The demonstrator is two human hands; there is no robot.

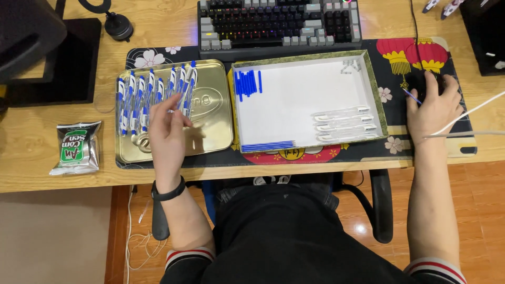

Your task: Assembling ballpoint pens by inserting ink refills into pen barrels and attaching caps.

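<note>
A person seated at a wooden desk is working both bare hands at once: the left hand, a black wristband at its wrist, is hovering over a gold tin lid with its fingers curled and pinching one pen from the row of blue-and-white pens lying across the lid's 10 o'clock corner. The right hand, far off at 3 o'clock, is lying palm-down and loosely closed over a black mouse, with a thin blue refill sticking out between its fingers at the 9 o'clock side. Between the hands a shallow white box is sitting just beside the lid, holding loose blue refills at its 10 o'clock corner, a second blue bundle along its 6 o'clock edge and clear pen barrels at 4 o'clock. Lid, box and mouse are all resting on a black mat printed with flowers and red lanterns. A keyboard is lying at 12 o'clock of the box, and a green snack packet is sitting at 9 o'clock of the lid. A white cable is crossing the right wrist.
</note>
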